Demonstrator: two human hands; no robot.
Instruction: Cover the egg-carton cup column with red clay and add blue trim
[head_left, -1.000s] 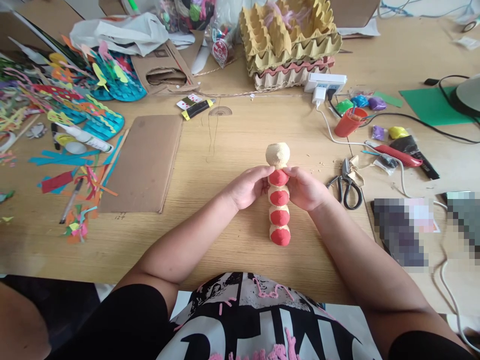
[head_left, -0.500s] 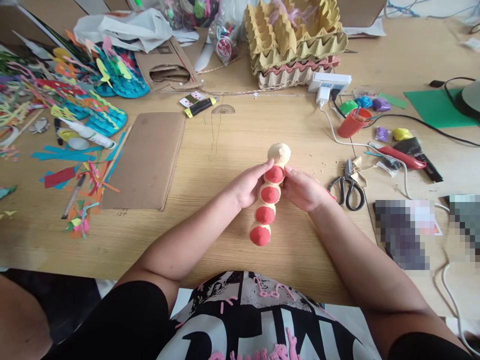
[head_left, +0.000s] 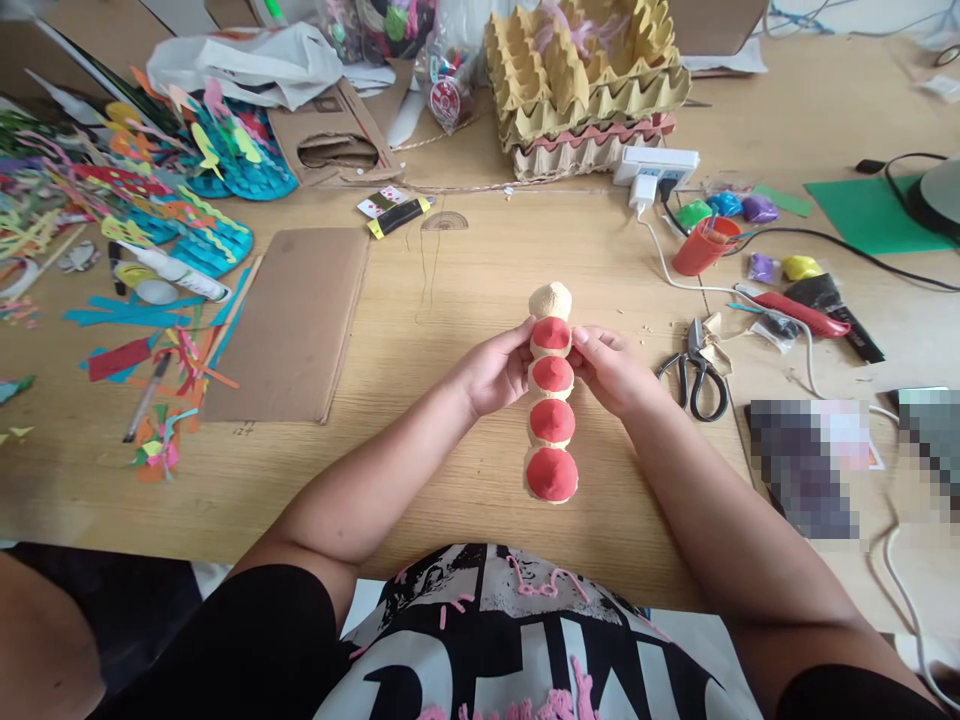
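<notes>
A row of joined cream-coloured bumps (head_left: 552, 422) points toward me above the wooden table; several carry red domed tops, and the far end one is plain cream. My left hand (head_left: 496, 372) grips its left edge near the far end, thumb on the side of the first red bump. On the opposite edge, my right hand (head_left: 611, 370) pinches it at about the same height. The undersides of the fingers are partly hidden.
Black-handled scissors (head_left: 699, 375) lie right of my right hand. A cardboard sheet (head_left: 285, 325) and paper strips are on the left. Farther back stand stacked egg trays (head_left: 585, 90), a power strip (head_left: 660, 163) and a red cup (head_left: 705, 247). The table's near edge borders my shirt.
The near end of the bump row has swung right and looks larger, so the row now lies straighter and its red tops face up more. Both hands still hold it.
</notes>
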